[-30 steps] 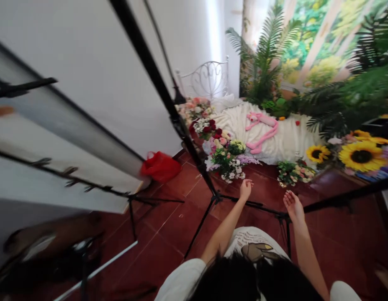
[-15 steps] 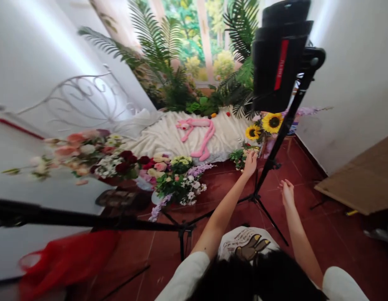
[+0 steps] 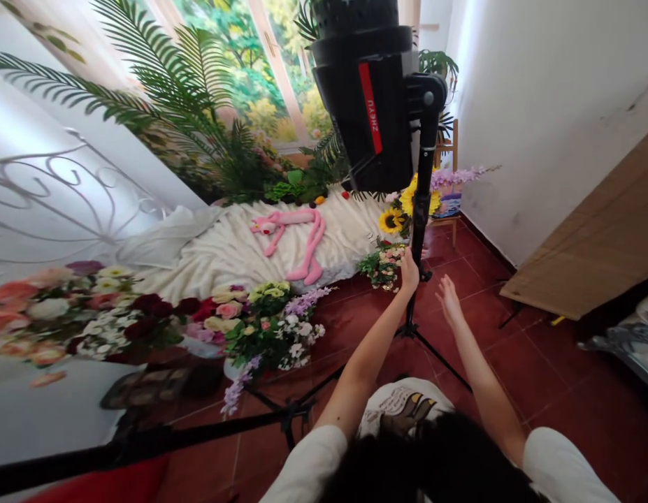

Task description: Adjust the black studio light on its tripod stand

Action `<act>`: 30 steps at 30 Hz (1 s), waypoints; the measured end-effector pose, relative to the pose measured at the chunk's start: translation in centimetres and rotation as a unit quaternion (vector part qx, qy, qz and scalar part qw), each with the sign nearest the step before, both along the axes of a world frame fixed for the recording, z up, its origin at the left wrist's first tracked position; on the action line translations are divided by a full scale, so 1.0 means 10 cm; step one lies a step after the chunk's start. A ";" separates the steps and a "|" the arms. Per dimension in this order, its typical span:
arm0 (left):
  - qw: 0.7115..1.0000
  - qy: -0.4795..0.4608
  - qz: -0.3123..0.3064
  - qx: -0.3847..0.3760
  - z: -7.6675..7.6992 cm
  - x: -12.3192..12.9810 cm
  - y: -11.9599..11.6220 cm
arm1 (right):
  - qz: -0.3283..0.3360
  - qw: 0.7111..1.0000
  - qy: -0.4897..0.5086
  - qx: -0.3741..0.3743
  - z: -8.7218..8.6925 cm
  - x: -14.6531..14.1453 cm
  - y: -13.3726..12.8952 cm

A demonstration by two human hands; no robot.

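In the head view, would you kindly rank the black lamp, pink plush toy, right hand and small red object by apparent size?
Black lamp
Pink plush toy
Right hand
Small red object
Nearness may exaggerate the first item's size.

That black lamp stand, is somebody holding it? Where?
The left hand is at its pole, well below the lamp; whether it grips can't be told. The right hand holds nothing.
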State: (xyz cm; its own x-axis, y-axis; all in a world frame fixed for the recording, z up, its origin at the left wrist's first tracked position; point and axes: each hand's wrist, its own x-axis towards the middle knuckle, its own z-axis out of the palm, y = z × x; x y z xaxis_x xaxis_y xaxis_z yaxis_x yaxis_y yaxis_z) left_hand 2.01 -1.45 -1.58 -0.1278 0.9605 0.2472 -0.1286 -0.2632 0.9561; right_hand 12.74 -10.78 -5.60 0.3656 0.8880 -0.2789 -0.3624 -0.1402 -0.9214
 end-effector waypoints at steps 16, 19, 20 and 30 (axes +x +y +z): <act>0.995 0.024 -0.092 -0.004 -0.04 -0.18 -0.14 | 0.069 0.991 0.109 0.024 0.16 -0.32 0.26; 0.996 0.018 -0.085 -0.002 0.01 -0.19 -0.17 | 0.070 0.993 0.090 0.035 0.21 -0.24 0.23; 0.996 0.021 -0.081 0.001 0.02 -0.19 -0.17 | 0.068 0.994 0.083 0.036 0.21 -0.22 0.22; 0.997 0.032 -0.059 0.021 -0.01 -0.19 -0.15 | 0.057 0.993 0.105 0.015 0.26 -0.21 0.17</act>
State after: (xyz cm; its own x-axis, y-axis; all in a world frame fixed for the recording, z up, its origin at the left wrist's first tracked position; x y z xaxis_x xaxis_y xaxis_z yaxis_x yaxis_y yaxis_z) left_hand 0.13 -2.98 -1.68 0.0039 0.9564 0.2921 -0.0997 -0.2903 0.9517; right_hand 10.60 -9.06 -2.97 0.1995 0.9293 -0.3108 -0.5310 -0.1641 -0.8313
